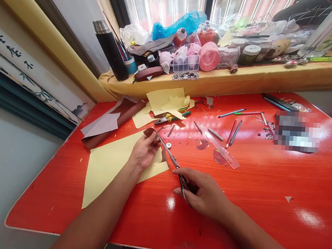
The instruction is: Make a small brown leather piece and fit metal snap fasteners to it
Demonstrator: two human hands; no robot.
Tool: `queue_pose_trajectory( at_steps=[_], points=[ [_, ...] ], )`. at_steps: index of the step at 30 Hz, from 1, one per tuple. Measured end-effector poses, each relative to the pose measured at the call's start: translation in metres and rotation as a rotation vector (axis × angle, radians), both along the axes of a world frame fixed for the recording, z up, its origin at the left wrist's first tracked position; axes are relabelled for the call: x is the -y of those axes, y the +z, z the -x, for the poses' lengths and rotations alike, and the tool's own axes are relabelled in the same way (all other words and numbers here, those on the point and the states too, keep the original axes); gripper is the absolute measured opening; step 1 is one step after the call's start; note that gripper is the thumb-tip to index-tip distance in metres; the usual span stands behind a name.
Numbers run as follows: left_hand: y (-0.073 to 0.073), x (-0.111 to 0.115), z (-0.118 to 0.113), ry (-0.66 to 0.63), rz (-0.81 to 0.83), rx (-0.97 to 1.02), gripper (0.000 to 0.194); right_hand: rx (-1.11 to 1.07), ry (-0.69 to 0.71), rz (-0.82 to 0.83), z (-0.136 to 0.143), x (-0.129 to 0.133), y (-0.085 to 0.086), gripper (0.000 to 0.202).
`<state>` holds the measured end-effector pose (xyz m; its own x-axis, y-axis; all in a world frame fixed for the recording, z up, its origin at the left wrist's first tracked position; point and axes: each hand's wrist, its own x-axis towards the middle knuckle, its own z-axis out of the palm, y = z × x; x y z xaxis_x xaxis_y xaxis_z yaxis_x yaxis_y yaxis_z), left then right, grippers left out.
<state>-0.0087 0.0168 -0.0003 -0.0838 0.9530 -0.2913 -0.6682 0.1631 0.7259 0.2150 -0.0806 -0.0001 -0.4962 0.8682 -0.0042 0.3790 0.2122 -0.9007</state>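
A small dark brown piece [148, 132] with a round metal fitting is pinched in my left hand [144, 152], above a large yellow sheet [109, 162]. My right hand [202, 191] grips the handles of metal scissors [176, 162], whose blades point up and left. The blade tips reach the edge of the brown piece beside my left fingers; whether they touch it I cannot tell. A small round white disc [168, 145] lies on the red table [247, 213], just right of the blade tips.
Pliers [169, 118] and yellow scraps [164, 99] lie behind my hands, rolled brown material [126, 116] at left. A clear ruler [223, 150], pencils [233, 132] and small metal rings [268, 133] are to the right. A crowded yellow-covered ledge [243, 80] runs along the back, with a black flask [111, 52].
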Motion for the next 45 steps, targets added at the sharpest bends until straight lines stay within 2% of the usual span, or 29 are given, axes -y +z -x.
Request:
queue_pose_trajectory(
  at_steps=[12,19,27,33,45],
  points=[
    [-0.002,0.001,0.0,-0.024,0.006,0.007,0.026,-0.014,-0.002,-0.034,0.0,0.0,-0.006,0.039],
    [-0.003,0.002,-0.004,-0.003,0.044,0.004,0.02,0.013,-0.005,-0.026,0.0,0.001,-0.004,0.034],
    [-0.002,0.003,-0.011,0.027,0.07,0.099,0.018,0.033,-0.035,-0.028,0.001,0.002,-0.003,0.031],
    [-0.001,0.003,-0.012,0.052,0.074,0.152,0.019,-0.001,-0.042,0.002,0.003,0.002,-0.004,0.029],
    [-0.008,0.001,-0.006,0.015,0.005,0.125,0.016,-0.083,-0.061,0.11,0.004,0.001,-0.002,0.034]
  ],
)
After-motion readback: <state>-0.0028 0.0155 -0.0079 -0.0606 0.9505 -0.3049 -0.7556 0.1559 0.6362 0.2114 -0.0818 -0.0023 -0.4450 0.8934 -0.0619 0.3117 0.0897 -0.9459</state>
